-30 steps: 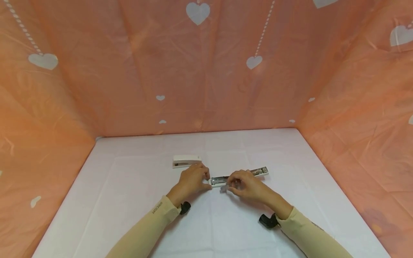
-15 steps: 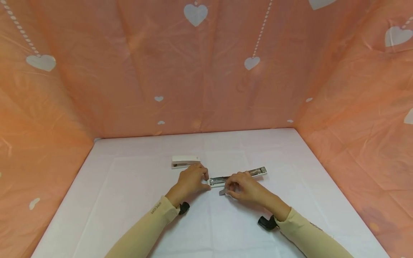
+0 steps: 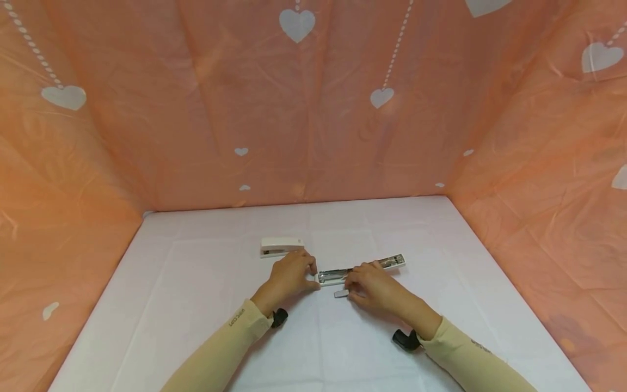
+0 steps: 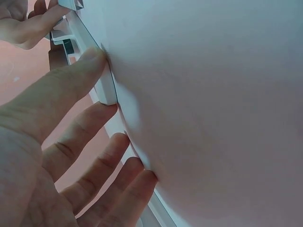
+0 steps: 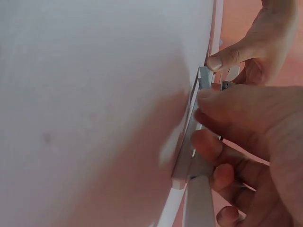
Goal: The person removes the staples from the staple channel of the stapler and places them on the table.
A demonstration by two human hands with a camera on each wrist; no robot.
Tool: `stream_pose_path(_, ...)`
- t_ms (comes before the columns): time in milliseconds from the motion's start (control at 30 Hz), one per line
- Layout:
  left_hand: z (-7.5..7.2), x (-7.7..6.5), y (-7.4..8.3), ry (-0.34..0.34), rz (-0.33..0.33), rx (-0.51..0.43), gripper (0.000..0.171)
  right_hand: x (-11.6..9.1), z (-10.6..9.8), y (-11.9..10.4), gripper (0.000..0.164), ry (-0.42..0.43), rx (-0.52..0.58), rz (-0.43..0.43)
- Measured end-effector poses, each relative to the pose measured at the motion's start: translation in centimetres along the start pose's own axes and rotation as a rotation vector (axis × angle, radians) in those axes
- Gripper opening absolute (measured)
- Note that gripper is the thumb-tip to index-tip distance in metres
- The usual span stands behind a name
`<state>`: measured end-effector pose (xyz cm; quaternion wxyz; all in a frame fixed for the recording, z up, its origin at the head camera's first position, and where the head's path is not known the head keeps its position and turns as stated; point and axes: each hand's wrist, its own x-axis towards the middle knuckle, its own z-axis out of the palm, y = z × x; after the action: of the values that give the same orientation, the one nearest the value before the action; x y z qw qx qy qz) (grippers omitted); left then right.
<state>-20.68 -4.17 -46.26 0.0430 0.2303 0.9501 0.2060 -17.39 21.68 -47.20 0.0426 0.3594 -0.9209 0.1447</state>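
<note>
An unfolded stapler (image 3: 330, 276) lies across the white table, its metal channel facing up. My left hand (image 3: 289, 272) grips its left end between thumb and fingers; in the left wrist view the thumb (image 4: 92, 59) presses on its white side. Just in front of the stapler, my right hand (image 3: 374, 286) pinches a small grey strip of staples (image 3: 341, 294) by its right part. In the right wrist view the strip's silvery end (image 5: 203, 75) sticks out past the thumb, close to the left thumb. The right fingers hide the stapler's middle.
A second white stapler (image 3: 281, 246), closed, stands behind my left hand, partly covered by it. Pink-orange curtains with white hearts (image 3: 297, 25) enclose the table (image 3: 220, 326) at the back and both sides.
The strip of staples has turned in my right fingers from slanting to nearly level. My left hand keeps its grip on the stapler's end, and both staplers stay in place.
</note>
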Motion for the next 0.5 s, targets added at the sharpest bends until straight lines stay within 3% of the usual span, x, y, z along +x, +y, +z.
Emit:
stream_pose_path(333,0.10,-0.42,0.00,0.033,0.021,-0.020,0.031,-0.14,-0.01,-0.48,0.013,0.003,-0.105,-0.014)
stream_pose_path(500,-0.26,-0.42,-0.48,0.003,0.026,-0.048,0.029,-0.03,-0.17,-0.49,0.013,0.002,-0.105,-0.026)
